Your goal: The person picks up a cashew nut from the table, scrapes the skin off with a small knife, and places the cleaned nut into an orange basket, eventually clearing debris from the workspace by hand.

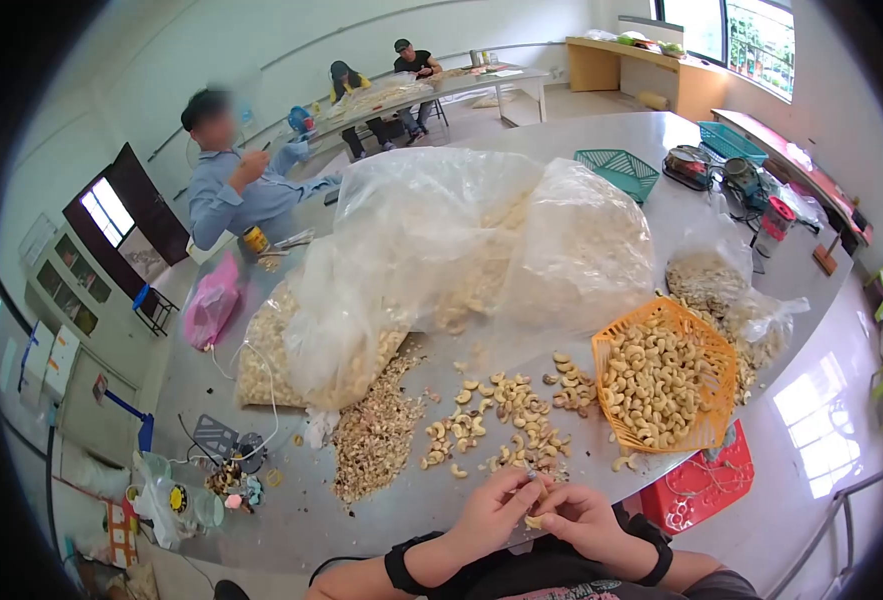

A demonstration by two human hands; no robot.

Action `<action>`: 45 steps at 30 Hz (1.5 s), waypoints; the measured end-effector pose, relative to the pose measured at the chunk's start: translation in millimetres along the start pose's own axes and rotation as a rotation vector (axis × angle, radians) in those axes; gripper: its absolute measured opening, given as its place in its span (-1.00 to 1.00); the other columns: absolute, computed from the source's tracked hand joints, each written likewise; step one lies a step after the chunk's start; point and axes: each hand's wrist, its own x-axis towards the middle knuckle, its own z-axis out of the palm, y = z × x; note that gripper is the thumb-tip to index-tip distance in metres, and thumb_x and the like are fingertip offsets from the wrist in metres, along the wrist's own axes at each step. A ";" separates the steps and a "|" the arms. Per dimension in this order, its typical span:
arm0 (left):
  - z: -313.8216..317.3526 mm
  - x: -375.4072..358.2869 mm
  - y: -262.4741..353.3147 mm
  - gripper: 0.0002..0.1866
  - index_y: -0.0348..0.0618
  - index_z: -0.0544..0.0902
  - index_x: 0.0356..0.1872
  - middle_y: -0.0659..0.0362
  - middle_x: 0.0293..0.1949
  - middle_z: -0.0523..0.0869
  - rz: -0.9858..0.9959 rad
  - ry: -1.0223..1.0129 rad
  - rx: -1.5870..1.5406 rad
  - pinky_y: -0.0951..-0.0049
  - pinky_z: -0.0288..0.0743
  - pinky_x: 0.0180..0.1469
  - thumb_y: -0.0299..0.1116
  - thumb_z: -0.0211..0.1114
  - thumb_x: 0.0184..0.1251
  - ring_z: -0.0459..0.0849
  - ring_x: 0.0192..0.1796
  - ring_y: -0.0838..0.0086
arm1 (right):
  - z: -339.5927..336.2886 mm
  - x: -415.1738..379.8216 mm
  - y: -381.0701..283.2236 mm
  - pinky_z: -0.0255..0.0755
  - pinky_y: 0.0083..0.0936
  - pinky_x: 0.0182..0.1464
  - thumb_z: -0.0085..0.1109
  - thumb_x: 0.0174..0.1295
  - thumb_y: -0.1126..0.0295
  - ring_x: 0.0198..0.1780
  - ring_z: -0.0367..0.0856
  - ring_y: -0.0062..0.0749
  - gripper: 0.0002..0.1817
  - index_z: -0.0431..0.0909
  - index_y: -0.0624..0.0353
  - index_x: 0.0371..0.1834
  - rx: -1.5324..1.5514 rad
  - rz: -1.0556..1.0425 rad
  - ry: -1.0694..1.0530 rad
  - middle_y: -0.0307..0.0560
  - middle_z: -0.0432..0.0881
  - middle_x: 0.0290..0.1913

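At the table's front edge, my left hand [496,512] and my right hand [589,520] meet with fingers closed. A cashew nut [533,522] shows between their fingertips. My left fingers also pinch something small with a greyish tip, too small to name. Just beyond my hands lie loose cashews [516,412], scattered on the metal table. To their left is a heap of brown and pale nut fragments [376,425]. An orange plastic basket [729,385] full of cashews stands to the right, beyond my right hand.
Large clear plastic bags [401,220] of cashews fill the table's middle. A smaller bag [706,270] lies right, near a green basket [616,172]. A red stool [726,480] stands below the edge. A person in blue [223,185] is at the far left; two people sit behind.
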 end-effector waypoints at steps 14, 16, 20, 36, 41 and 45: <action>-17.1 1.6 15.4 -0.81 -0.24 0.40 -0.23 0.20 -0.28 0.51 0.222 0.267 -0.087 0.64 0.33 -0.20 -0.32 -0.07 0.32 0.43 -0.30 0.66 | 7.4 6.6 -4.7 0.35 -0.65 -0.11 0.05 0.13 0.50 -0.11 0.43 -0.57 -0.90 0.42 0.25 -0.31 -0.031 0.192 -0.080 -0.02 0.42 -0.03; -18.6 2.2 15.4 -0.81 -0.24 0.40 -0.22 0.20 -0.29 0.51 0.218 0.239 -0.102 0.65 0.34 -0.21 -0.32 -0.07 0.32 0.43 -0.30 0.67 | 5.3 6.8 -2.9 0.35 -0.66 -0.12 0.05 0.13 0.50 -0.11 0.43 -0.57 -0.91 0.42 0.25 -0.31 -0.031 0.198 -0.077 -0.02 0.42 -0.02; -18.8 3.7 18.9 -0.80 -0.25 0.40 -0.22 0.21 -0.30 0.51 0.205 0.180 -0.078 0.67 0.34 -0.25 -0.32 -0.07 0.32 0.43 -0.32 0.69 | 7.6 7.8 -4.4 0.35 -0.67 -0.13 0.05 0.13 0.50 -0.12 0.42 -0.59 -0.92 0.41 0.25 -0.32 -0.022 0.205 -0.058 -0.01 0.42 -0.03; -21.2 6.1 17.7 -0.80 -0.24 0.40 -0.26 0.17 -0.34 0.53 0.180 0.142 -0.134 0.62 0.35 -0.23 -0.32 -0.10 0.33 0.48 -0.35 0.63 | 8.0 12.8 -1.3 0.34 -0.71 -0.20 0.05 0.13 0.50 -0.18 0.43 -0.62 -0.92 0.41 0.24 -0.33 -0.042 0.216 -0.056 -0.01 0.43 -0.03; -22.4 5.4 17.8 -0.80 -0.25 0.39 -0.25 0.15 -0.34 0.53 0.176 0.139 -0.147 0.61 0.36 -0.23 -0.32 -0.10 0.33 0.49 -0.33 0.61 | 7.5 14.3 0.2 0.34 -0.71 -0.19 0.05 0.13 0.49 -0.17 0.42 -0.62 -0.91 0.41 0.24 -0.33 -0.050 0.204 -0.060 -0.02 0.43 -0.03; -24.1 6.5 14.1 -0.81 -0.27 0.38 -0.19 0.19 -0.32 0.50 0.203 0.119 -0.166 0.70 0.35 -0.33 -0.36 -0.07 0.32 0.47 -0.36 0.67 | 6.7 14.7 -0.7 0.34 -0.70 -0.19 0.05 0.13 0.48 -0.16 0.42 -0.61 -0.92 0.41 0.23 -0.33 -0.065 0.223 -0.062 -0.02 0.43 -0.03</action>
